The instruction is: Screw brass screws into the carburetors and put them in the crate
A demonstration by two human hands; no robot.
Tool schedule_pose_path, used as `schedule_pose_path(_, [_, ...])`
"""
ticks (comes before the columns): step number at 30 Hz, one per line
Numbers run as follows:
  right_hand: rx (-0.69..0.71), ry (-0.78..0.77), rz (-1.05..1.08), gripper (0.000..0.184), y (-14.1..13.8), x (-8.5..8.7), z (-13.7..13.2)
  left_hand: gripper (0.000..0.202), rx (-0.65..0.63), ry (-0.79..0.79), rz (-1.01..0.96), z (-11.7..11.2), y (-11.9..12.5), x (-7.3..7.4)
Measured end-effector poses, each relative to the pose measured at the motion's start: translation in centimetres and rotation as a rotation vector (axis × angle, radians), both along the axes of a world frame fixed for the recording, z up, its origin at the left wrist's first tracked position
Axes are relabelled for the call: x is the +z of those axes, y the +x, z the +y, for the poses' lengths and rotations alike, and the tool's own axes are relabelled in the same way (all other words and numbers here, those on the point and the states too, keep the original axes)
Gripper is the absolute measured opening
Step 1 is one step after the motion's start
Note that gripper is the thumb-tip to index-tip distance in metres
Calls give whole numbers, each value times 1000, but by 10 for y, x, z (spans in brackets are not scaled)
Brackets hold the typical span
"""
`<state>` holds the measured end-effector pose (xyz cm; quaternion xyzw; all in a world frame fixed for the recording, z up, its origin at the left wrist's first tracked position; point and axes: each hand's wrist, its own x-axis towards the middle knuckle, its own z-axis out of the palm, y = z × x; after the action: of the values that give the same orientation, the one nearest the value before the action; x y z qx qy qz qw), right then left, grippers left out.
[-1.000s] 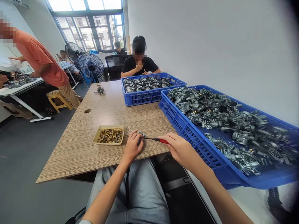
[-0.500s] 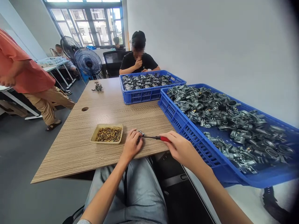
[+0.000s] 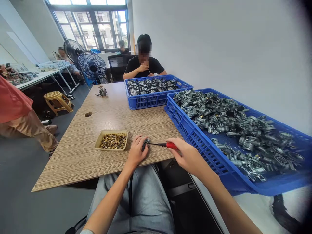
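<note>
As the head camera looks forward and down over the wood-grain table (image 3: pixel 73 162), the person's left hand (image 3: pixel 137 150) lies at the near edge with its fingers closed around a small metal part (image 3: pixel 145 142), most of which they hide. The right hand (image 3: pixel 186 154), to the right of it, is clamped on the red handle of a screwdriver (image 3: pixel 172 145), whose dark shaft runs leftward to the part; whether the tip sits in a screw is too small to tell.

Just left of the left hand stands a cream tray (image 3: pixel 110 149) of slim brass-coloured pieces (image 3: pixel 113 141). On the right, a large blue crate (image 3: pixel 195 138) holds a loose heap of grey metal castings (image 3: pixel 207 110). Beyond its far end, a second blue crate (image 3: pixel 146 103) carries rows of metal assemblies (image 3: pixel 152 86). At the far left of the table, near a round hole (image 3: pixel 88 114), lies one assembly on its own (image 3: pixel 102 92).

Across the table sits a person in a black shirt (image 3: pixel 133 68), one hand raised to the face; a pale mark at the chest is too small to read. A black fan (image 3: pixel 92 65) stands at the far left, and a yellow stool (image 3: pixel 57 97) nearer.
</note>
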<state>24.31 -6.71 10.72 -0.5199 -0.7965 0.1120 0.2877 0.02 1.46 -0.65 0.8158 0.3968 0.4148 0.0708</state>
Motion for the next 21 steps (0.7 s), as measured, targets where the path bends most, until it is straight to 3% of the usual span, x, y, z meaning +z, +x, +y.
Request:
schedule_pose_path(14, [-178, -118, -56, 19, -3, 0, -1, 46, 4, 5, -10, -1, 0, 1])
schedule_pose_path(21, [-110, -196, 44, 23, -2, -1, -4, 44, 6, 16, -17, -1, 0, 0])
